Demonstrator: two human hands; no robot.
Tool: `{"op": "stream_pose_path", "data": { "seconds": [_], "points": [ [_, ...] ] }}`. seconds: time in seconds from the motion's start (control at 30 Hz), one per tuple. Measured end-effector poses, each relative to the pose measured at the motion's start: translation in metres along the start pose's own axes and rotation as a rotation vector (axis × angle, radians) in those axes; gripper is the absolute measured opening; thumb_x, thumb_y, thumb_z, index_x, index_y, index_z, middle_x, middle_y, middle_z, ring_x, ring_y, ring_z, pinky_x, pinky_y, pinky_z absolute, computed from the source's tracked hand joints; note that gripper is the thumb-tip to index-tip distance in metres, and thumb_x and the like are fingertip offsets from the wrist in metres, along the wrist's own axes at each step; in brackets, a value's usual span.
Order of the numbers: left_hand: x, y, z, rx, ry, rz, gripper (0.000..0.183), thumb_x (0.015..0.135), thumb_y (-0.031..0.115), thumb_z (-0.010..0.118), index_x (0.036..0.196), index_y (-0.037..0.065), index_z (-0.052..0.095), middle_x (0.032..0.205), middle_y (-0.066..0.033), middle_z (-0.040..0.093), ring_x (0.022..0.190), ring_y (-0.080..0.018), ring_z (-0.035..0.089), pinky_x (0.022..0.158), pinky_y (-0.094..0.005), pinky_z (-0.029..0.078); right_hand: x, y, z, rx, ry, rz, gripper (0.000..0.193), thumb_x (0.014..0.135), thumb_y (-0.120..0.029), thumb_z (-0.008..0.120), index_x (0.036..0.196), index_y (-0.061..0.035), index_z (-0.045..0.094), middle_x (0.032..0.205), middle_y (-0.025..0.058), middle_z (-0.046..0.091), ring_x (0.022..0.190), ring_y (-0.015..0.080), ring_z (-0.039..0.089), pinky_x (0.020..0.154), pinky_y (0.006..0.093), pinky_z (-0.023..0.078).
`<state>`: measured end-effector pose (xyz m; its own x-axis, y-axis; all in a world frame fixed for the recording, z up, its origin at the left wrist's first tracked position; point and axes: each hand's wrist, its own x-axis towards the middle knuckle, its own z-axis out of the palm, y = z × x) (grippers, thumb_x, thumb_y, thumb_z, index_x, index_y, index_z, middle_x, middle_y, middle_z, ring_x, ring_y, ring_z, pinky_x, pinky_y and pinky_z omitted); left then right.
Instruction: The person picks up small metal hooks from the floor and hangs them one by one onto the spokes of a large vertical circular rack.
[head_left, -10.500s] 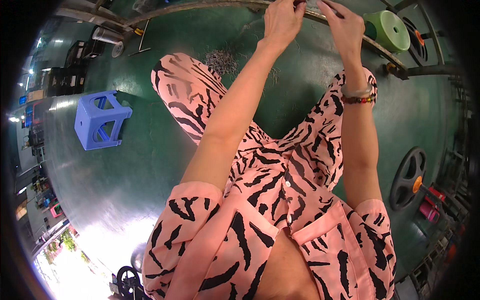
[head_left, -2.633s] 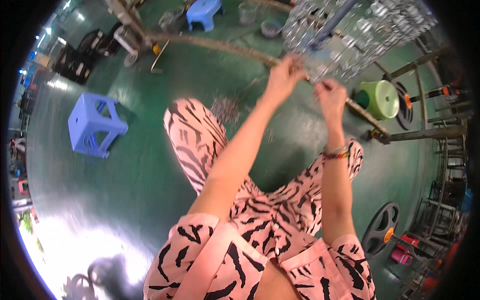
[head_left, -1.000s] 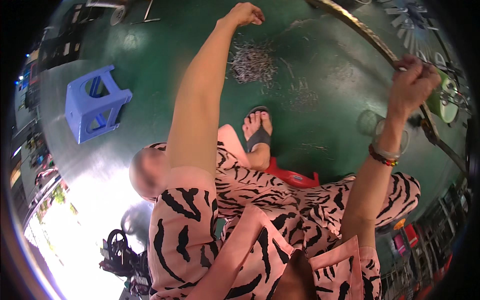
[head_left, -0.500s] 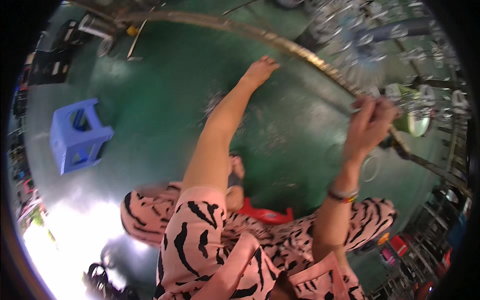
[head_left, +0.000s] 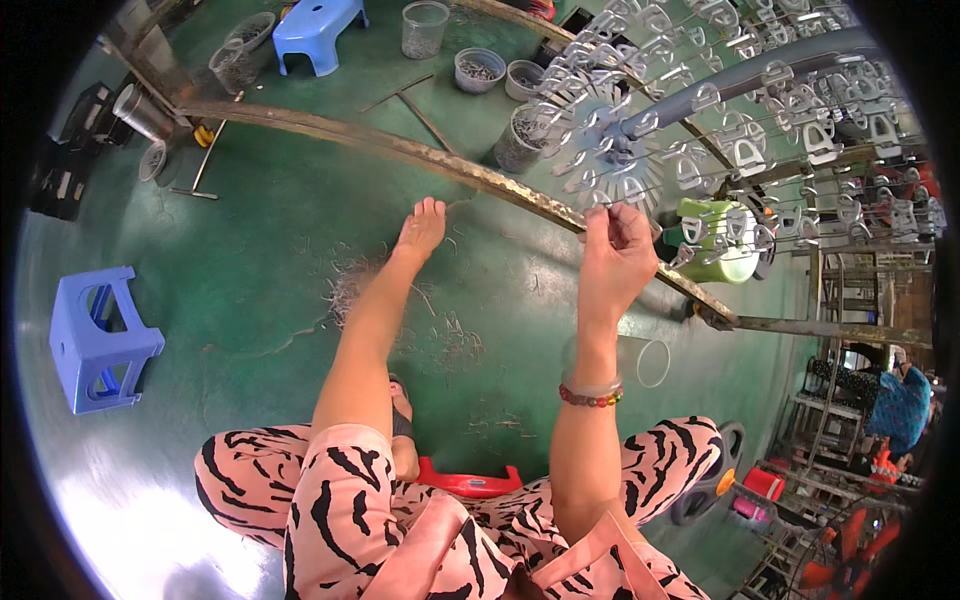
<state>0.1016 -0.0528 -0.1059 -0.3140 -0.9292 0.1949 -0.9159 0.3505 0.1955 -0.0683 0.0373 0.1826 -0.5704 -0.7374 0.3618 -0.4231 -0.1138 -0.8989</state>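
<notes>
My left hand (head_left: 422,228) reaches forward over the green floor, back of the hand up. Its fingers are bent close together, and whatever they may hold is hidden. My right hand (head_left: 618,262) is raised farther right, thumb and fingers drawn together in a pinch beside the near rim of a round rack (head_left: 612,138). The rack has a blue-grey pole and many thin spokes hung with small metal clips (head_left: 748,155). What the right fingertips grip is too small to make out. A worn metal bar (head_left: 510,186) runs across, beyond my left hand and behind my right.
Loose metal bits (head_left: 345,288) lie scattered on the floor. Past the bar stand tubs of small parts (head_left: 479,70) and a blue stool (head_left: 320,32). Another blue stool (head_left: 100,340) stands left, a green container (head_left: 718,240) right. A red stool (head_left: 470,482) is beneath me.
The view has shifted, so more of the rack and the tubs beyond the bar show. My right hand, blurred at the bar before, is now sharp near the rack's rim. My left hand stays extended.
</notes>
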Motion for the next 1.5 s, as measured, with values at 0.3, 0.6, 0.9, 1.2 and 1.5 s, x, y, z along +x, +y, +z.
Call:
{"op": "stream_pose_path", "data": {
  "seconds": [0.3,0.6,0.9,1.2,1.5],
  "points": [
    [-0.046,0.119,-0.117,-1.513,0.159,-0.551,0.019,0.088,0.006,0.053,0.102,-0.006,0.059,0.077,-0.0081,0.061,0.062,-0.0134,0.059,0.054,-0.0309,0.054,0.012,-0.001,-0.020,0.014,-0.084,-0.014,0.017,0.079,-0.009,0.066,0.089,0.0050,0.064,0.068,0.0041,0.061,0.060,0.0073,0.052,0.056,0.0225,0.043],
    [-0.029,0.171,-0.240,-1.820,0.201,-0.504,0.014,0.087,0.008,0.059,0.094,-0.003,0.063,0.074,-0.0034,0.060,0.059,-0.0091,0.054,0.053,-0.0251,0.048,-0.010,-0.015,-0.038,0.108,-0.282,0.092,0.017,0.078,-0.008,0.065,0.088,0.0065,0.065,0.069,0.0082,0.065,0.061,0.0086,0.055,0.058,0.0236,0.044],
    [-0.059,0.165,-0.297,-1.237,0.334,-0.564,0.022,0.084,0.002,0.051,0.105,0.000,0.056,0.073,-0.0098,0.058,0.061,-0.0129,0.057,0.056,-0.0291,0.047,-0.030,-0.044,-0.054,-0.222,-0.261,-0.073,0.015,0.079,-0.010,0.061,0.085,0.0028,0.063,0.071,0.0157,0.064,0.065,0.0267,0.063,0.065,0.0354,0.047],
    [-0.066,0.167,-0.376,-0.809,0.595,0.046,0.016,0.081,-0.001,0.057,0.095,0.001,0.064,0.081,-0.0098,0.054,0.064,-0.0173,0.054,0.059,-0.0287,0.044,-0.058,-0.066,-0.068,-0.333,-0.261,-0.136,0.013,0.079,-0.014,0.061,0.086,-0.0027,0.059,0.083,0.0144,0.062,0.077,0.0348,0.061,0.067,0.0428,0.046],
    [-0.058,0.187,-0.382,-0.875,0.485,0.078,0.013,0.076,0.007,0.067,0.087,0.000,0.065,0.080,-0.0084,0.056,0.067,-0.0207,0.057,0.059,-0.0314,0.047,-0.066,-0.063,-0.086,-0.352,-0.278,-0.241,0.018,0.080,-0.017,0.063,0.093,-0.0046,0.061,0.088,0.0117,0.061,0.078,0.0339,0.061,0.068,0.0428,0.047]
  ]
}}
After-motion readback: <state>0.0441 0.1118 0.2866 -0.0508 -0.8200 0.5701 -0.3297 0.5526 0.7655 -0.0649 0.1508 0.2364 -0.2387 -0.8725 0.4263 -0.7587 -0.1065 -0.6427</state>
